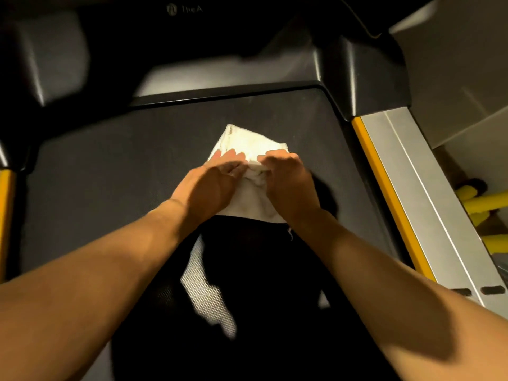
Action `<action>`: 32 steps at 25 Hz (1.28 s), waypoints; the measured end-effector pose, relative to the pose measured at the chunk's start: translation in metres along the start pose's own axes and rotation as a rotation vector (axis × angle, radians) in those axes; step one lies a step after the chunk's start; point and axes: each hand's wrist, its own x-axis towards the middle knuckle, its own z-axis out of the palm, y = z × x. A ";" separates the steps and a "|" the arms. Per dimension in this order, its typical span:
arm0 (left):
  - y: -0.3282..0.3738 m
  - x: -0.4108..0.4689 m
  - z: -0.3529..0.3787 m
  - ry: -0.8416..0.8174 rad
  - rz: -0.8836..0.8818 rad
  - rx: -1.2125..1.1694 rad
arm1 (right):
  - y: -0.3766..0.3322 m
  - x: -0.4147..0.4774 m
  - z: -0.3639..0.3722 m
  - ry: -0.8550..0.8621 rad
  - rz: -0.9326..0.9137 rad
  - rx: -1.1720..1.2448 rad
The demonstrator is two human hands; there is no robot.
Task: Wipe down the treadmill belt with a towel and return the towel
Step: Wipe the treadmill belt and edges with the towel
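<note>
Towel [248, 144]: white, folded into a rough wedge, lying on treadmill belt [110, 166]. Sits nearer the belt's front edge than its rear, roughly midway between left and right edges. Far corner pointing towards the front edge; near part covered by both hands, with a loose thread showing at the near right corner.

Left hand [211, 182]: palm down on left half of towel. Fingers [231, 156] fairly straight and close together, laid flat on the cloth, pressing. Thumb hidden; cannot tell whether pinching.

Right hand [288, 182]: on right half of towel, knuckles up. Fingers [277, 160] curled inward, gripping a bunched ridge of cloth raised between the two hands. Hands nearly touching across that ridge.

Both forearms bare, entering from the near edge and converging on the towel.

Belt surface: dark, fine textured weave, visible in a lit patch near the near edge. Heavy shadow over the belt's middle, below the hands.

Black motor cover [357, 72] across the belt's front edge. Silver side rail [428, 188] along the right edge, with yellow strip [384, 188] between rail and belt. Yellow trim [5, 210] also at the left edge. Yellow bars [486, 202] beyond the right rail, blurred.
</note>
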 end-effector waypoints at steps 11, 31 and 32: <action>-0.087 -0.078 -0.027 -0.099 -0.066 -0.107 | -0.100 -0.002 0.032 -0.122 -0.119 0.080; -0.095 -0.131 -0.068 -0.248 -0.233 0.200 | -0.178 -0.022 0.028 -0.136 -0.278 -0.039; -0.101 -0.135 -0.073 -0.253 -0.241 0.202 | -0.183 -0.029 0.034 -0.192 -0.334 -0.064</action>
